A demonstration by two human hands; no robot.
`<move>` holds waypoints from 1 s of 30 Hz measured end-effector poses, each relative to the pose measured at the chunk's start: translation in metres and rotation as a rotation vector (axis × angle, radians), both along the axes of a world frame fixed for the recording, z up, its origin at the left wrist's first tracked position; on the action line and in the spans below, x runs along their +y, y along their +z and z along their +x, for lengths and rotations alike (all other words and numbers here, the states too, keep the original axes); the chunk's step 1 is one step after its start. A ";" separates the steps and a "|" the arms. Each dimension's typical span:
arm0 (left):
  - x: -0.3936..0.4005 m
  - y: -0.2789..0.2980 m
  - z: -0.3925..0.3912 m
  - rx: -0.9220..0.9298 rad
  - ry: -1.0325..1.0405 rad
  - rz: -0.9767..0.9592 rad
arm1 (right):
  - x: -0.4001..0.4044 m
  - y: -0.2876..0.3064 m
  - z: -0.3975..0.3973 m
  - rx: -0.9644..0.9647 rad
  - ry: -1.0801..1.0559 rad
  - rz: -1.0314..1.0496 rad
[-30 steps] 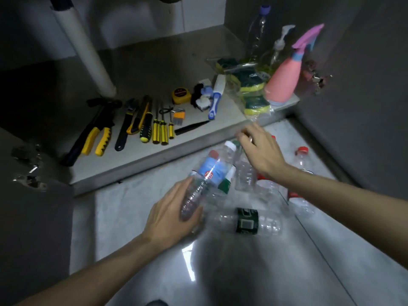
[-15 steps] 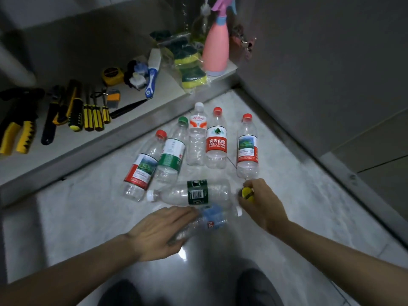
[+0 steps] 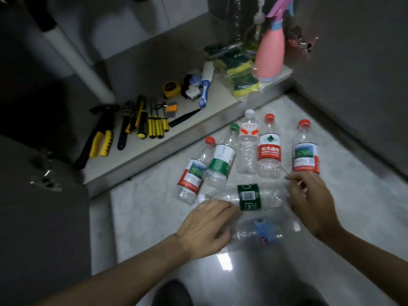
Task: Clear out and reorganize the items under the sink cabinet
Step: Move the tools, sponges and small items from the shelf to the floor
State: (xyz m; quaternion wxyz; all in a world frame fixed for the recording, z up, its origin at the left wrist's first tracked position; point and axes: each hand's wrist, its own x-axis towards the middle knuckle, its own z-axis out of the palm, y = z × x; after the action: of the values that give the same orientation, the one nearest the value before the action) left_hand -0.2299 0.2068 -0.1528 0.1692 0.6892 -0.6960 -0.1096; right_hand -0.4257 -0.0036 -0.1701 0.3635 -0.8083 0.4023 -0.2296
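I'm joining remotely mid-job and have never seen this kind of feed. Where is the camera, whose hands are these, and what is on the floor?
The one view comes from a camera on the person's head, looking down. The left hand rests on a clear blue-labelled bottle lying on the tiled floor. The right hand hovers over a lying green-labelled bottle; its grip is unclear. Five more empty bottles lie beyond. On the cabinet floor sit yellow-handled tools, sponges and a pink spray bottle.
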 end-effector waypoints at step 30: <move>0.041 0.055 0.273 0.160 1.539 0.046 | 0.087 0.092 0.454 0.310 0.728 -0.242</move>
State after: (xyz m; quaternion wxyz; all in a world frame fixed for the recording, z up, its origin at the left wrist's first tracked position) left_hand 0.0435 0.2475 -0.0977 0.2329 0.9722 -0.0044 -0.0250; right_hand 0.0285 0.0835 -0.0776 0.2583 -0.9597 0.1102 -0.0070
